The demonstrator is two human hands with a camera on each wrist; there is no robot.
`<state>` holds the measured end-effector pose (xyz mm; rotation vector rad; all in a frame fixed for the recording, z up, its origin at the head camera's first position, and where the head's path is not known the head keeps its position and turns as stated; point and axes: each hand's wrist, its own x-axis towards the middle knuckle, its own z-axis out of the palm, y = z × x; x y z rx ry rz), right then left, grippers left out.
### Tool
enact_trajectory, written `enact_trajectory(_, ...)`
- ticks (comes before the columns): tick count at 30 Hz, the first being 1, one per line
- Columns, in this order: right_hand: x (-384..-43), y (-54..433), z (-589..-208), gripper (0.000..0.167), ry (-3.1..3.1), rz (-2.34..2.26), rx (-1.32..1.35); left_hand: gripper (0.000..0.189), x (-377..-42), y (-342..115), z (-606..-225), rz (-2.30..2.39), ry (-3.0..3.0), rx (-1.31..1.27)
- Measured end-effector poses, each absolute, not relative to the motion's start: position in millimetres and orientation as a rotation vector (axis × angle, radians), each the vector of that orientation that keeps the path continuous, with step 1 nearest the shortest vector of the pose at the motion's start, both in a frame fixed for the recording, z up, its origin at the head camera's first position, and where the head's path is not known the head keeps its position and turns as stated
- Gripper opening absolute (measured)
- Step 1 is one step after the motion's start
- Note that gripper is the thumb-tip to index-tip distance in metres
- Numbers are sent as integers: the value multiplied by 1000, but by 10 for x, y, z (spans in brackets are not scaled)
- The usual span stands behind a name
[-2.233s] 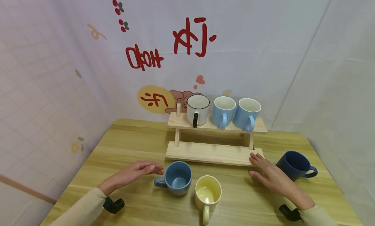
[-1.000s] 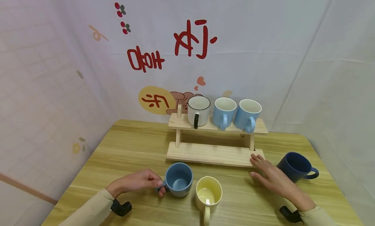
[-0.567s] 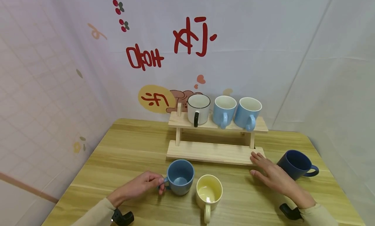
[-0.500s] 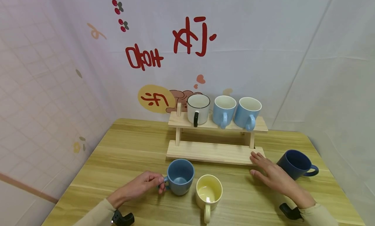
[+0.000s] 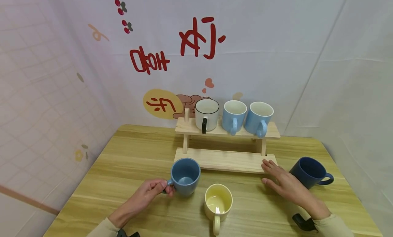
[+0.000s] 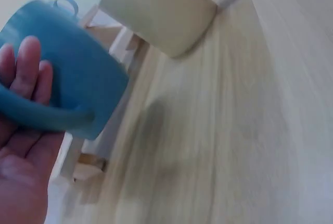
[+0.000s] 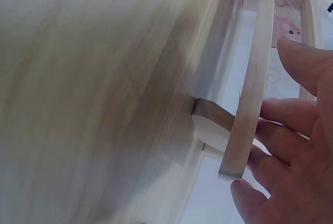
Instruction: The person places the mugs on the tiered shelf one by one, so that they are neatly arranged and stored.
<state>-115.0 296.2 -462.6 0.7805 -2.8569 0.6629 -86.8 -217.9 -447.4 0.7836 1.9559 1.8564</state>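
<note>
My left hand (image 5: 142,199) pinches the handle of a blue mug (image 5: 185,180) between thumb and fingers. In the left wrist view this mug (image 6: 86,73) is tilted and held off the table, a shadow below it. In the head view it overlaps the front left edge of a two-tier wooden rack (image 5: 227,160). My right hand (image 5: 284,184) lies with extended fingers on the right end of the rack's lower board. In the right wrist view those fingers (image 7: 281,146) touch the board's edge (image 7: 250,99). A yellow mug (image 5: 218,200) stands nearer, handle towards me.
On the upper board stand a white mug (image 5: 212,119) with black rim and handle and two light blue mugs (image 5: 231,119). A dark blue mug (image 5: 304,175) sits right of the rack, partly behind my right hand. A printed cloth (image 5: 245,69) hangs behind the wooden table (image 5: 138,155).
My left hand came down to the blue mug's handle and took hold of it. The mug has since risen and moved away from me, towards the rack. My right hand stays put.
</note>
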Motion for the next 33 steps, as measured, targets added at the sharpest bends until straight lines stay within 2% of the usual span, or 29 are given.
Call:
enact_trajectory(15,-1134,2973,-4654,55,-2854,666,780,38,-910,-1759,-4395,2074,2162,383)
enact_trajectory(24,-1130,2954,-4672,55,-2848,689,784,31,-1005,-1562,-4421,2049,2302,292)
enact_trajectory(33,-1133,2949,-4636,54,-2836,676,772,30,-1115,-1397,-4417,2063,2342,316)
